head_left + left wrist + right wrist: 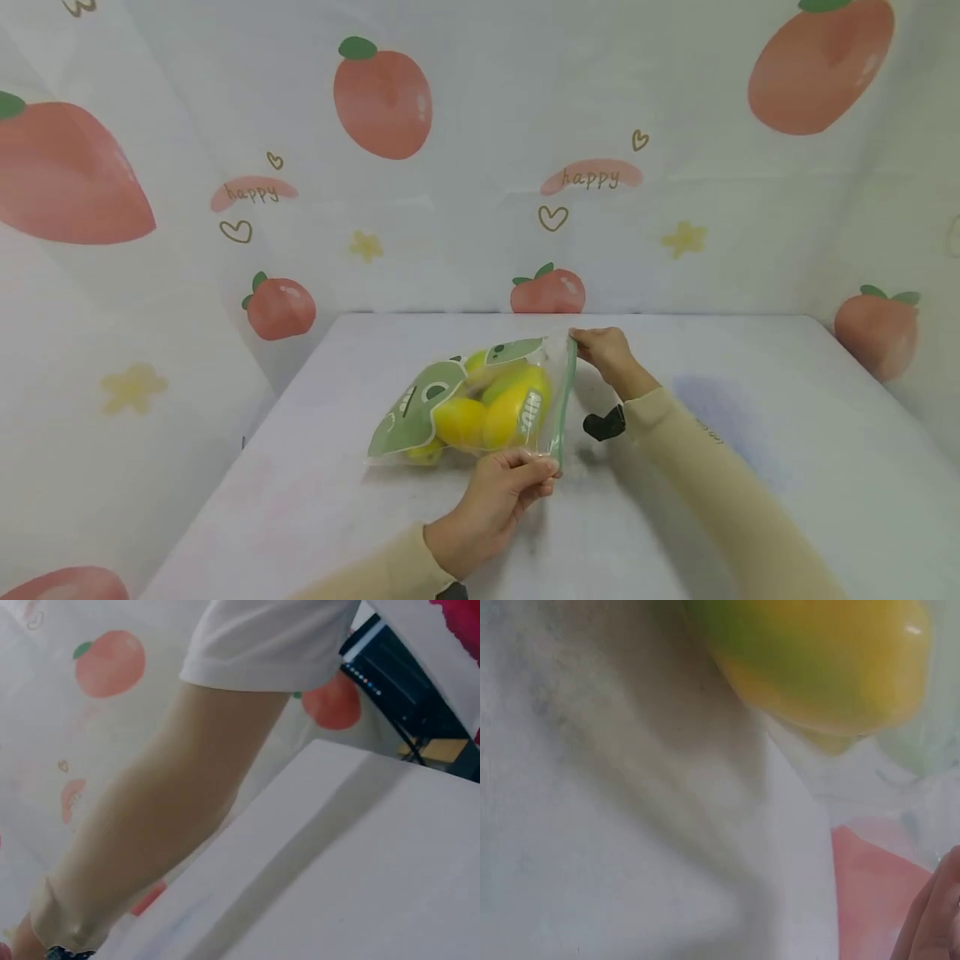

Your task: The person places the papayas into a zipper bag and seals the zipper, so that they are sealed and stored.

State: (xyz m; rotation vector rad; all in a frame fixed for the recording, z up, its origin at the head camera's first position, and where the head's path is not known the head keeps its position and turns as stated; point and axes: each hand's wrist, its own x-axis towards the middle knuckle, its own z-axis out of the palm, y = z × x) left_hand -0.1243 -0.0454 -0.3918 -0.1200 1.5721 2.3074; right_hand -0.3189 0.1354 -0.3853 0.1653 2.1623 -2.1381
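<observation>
A clear zip bag [427, 408] with a green cartoon print lies on its side on the white table, its green-edged mouth facing right. Inside are several smooth yellow fruits [512, 408], some tinged green, mango-like in shape. My left hand [487, 504] pinches the near corner of the mouth between thumb and fingers. At the far corner, my right hand [609, 354] pinches the same green edge, so the mouth is stretched between both hands. In the right wrist view one yellow-green fruit [832, 660] shows large through the plastic, with the right hand's fingers [934, 919] at the lower right.
The white table [300, 517] meets a cloth backdrop [465, 225] printed with peaches, hearts and "happy". A black wrist strap piece [604, 423] sits by the right cuff. The left wrist view holds a sleeved arm [157, 802] and a dark device [409, 679] past the table's edge.
</observation>
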